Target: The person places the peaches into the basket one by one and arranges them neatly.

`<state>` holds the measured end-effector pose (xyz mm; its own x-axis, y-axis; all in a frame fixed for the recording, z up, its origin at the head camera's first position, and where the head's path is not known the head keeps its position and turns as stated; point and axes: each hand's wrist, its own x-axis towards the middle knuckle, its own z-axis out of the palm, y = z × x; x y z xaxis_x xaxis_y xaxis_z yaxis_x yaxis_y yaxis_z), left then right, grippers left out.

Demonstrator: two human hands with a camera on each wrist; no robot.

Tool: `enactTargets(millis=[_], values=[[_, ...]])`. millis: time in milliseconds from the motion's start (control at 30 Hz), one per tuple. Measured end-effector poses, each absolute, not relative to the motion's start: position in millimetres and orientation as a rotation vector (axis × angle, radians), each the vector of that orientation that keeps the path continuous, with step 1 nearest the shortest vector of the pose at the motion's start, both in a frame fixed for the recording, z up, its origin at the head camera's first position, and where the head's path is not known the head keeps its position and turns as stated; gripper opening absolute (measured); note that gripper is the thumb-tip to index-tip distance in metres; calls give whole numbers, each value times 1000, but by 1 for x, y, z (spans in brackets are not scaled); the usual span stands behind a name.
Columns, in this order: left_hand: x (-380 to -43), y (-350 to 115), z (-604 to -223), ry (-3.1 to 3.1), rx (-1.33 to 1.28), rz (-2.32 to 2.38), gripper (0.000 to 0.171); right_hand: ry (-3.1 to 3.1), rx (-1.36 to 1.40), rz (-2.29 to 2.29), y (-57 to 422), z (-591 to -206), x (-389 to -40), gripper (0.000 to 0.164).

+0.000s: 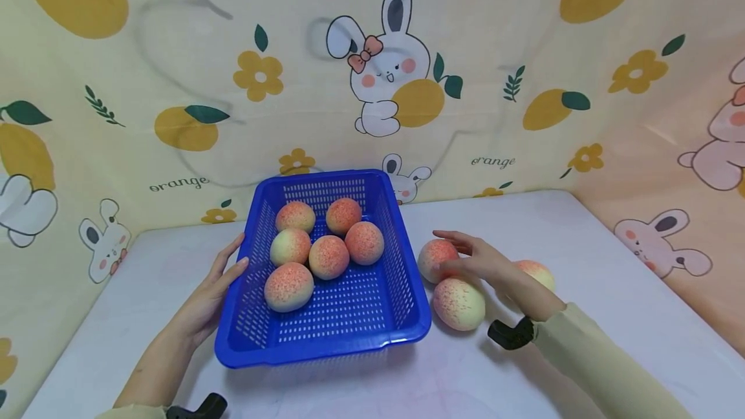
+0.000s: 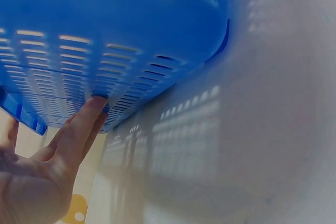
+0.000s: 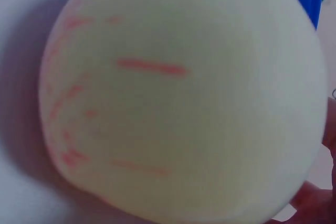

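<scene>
My left hand [image 1: 205, 299] rests against the left side of a blue slotted plastic basket [image 1: 323, 357]. In the left wrist view, its straight fingers [image 2: 84, 124] touch the outer wall. Several round, red-speckled peaches, such as one peach [image 1: 289, 288], lie inside the basket. On the right, my right hand [image 1: 480, 260] holds a reddish peach [image 1: 435, 260] between thumb and fingers, beside the basket. A paler peach [image 1: 458, 304] sits just in front; a pale peach [image 3: 178, 98] fills most of the right wrist view and hides much of that hand.
Another peach [image 1: 537, 273] lies on the white table [image 1: 611, 264], partly behind the right wrist. A printed cloth [image 1: 512, 37] with rabbits and oranges hangs behind the table and along its right side.
</scene>
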<state>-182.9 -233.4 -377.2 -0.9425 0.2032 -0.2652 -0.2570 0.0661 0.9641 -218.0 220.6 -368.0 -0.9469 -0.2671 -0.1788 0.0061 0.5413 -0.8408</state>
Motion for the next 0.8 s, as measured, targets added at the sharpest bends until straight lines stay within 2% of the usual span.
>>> enactTargets(millis=[500, 800], values=[[-182, -233, -378, 2033, -40, 1943, 60, 2460, -112, -1374, 221, -378, -221, 73], [-182, -234, -379, 2024, -42, 1951, 60, 2477, -107, -1409, 225, -370, -220, 73]])
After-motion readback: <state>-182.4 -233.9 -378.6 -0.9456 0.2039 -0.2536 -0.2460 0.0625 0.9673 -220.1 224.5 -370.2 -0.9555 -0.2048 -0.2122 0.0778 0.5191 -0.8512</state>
